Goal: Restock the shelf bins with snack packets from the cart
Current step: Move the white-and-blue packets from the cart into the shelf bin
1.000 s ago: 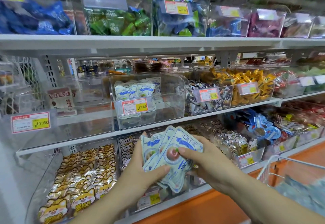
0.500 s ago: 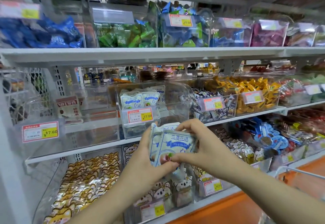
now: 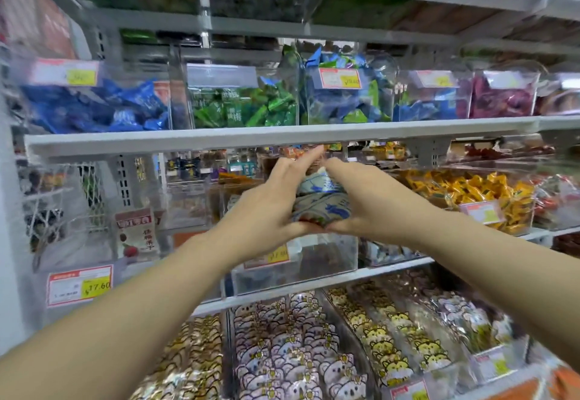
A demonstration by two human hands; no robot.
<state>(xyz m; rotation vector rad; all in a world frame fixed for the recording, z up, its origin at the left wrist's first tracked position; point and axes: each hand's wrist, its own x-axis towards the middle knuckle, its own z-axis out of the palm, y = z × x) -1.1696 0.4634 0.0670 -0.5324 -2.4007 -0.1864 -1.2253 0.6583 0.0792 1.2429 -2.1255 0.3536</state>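
Two hands (image 3: 266, 206) (image 3: 373, 208) around one packet bundle (image 3: 320, 202)

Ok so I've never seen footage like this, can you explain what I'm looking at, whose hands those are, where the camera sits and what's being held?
There is no machine here: these are a person's two bare hands. The view comes from one wide-angle camera worn on the person's head, looking forward and down, so the arms reach in from the bottom edge. The left hand and right hand grip a stack of pale blue-and-white snack packets between them, thumbs beneath, over a clear plastic bin on the middle white shelf. Other clear bins stand around it: green wrapped sweets above, yellow wrapped sweets to the right, animal-face packets below. The picture is blurred, so most print is unreadable.
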